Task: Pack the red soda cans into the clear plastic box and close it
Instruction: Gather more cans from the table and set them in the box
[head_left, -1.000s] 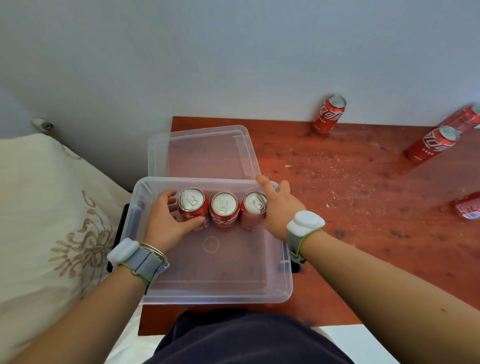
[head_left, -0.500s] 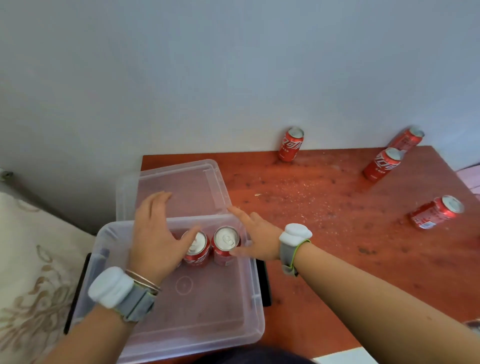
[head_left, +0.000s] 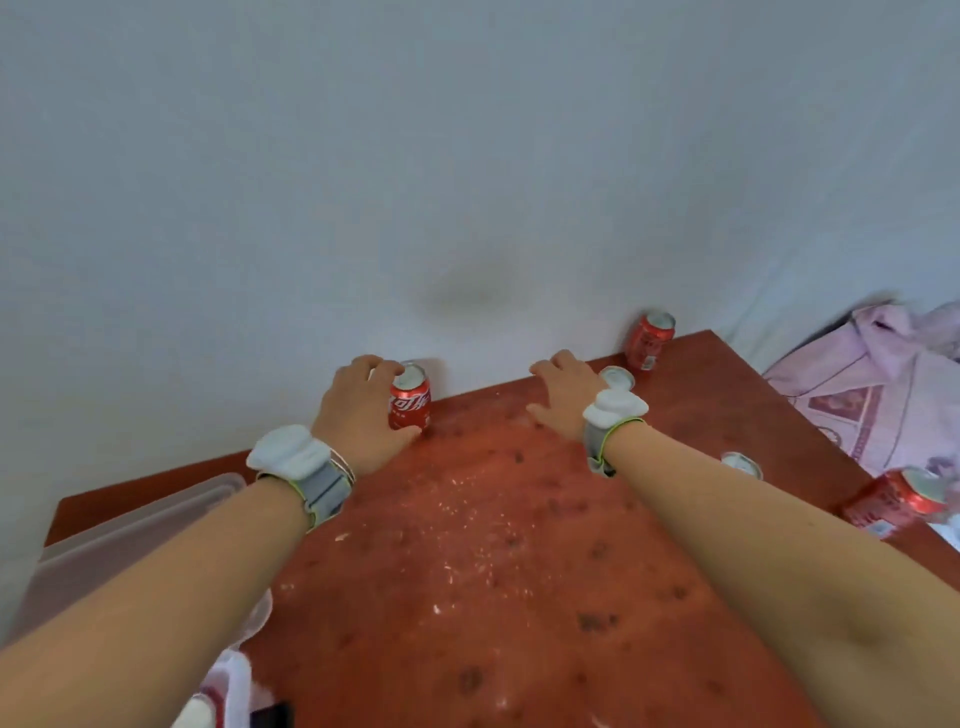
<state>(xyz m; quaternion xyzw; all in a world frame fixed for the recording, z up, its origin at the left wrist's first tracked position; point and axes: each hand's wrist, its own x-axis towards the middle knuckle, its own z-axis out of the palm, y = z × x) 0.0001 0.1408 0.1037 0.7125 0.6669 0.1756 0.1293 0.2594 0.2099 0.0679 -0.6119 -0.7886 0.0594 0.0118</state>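
Note:
My left hand (head_left: 358, 410) is curled around an upright red soda can (head_left: 411, 402) at the table's back edge, against the wall. My right hand (head_left: 561, 395) hovers palm down with fingers spread, holding nothing, just left of a second can's silver top (head_left: 618, 376). A third can (head_left: 649, 340) stands near the far right corner. Another can top (head_left: 742, 464) peeks out beside my right forearm, and one more can (head_left: 896, 504) lies at the right edge. The clear plastic box's lid (head_left: 130, 514) shows at the left; the box corner (head_left: 254, 618) is mostly hidden under my left arm.
The red-brown wooden table (head_left: 493, 545) is speckled with white crumbs and dark spots. A pale wall runs right behind its back edge. A pink patterned cloth (head_left: 878, 395) lies beyond the table's right side.
Both hands left the box and reached to the table's back. My left hand closed around a can by the wall; the view swung right, pushing the box to the lower left.

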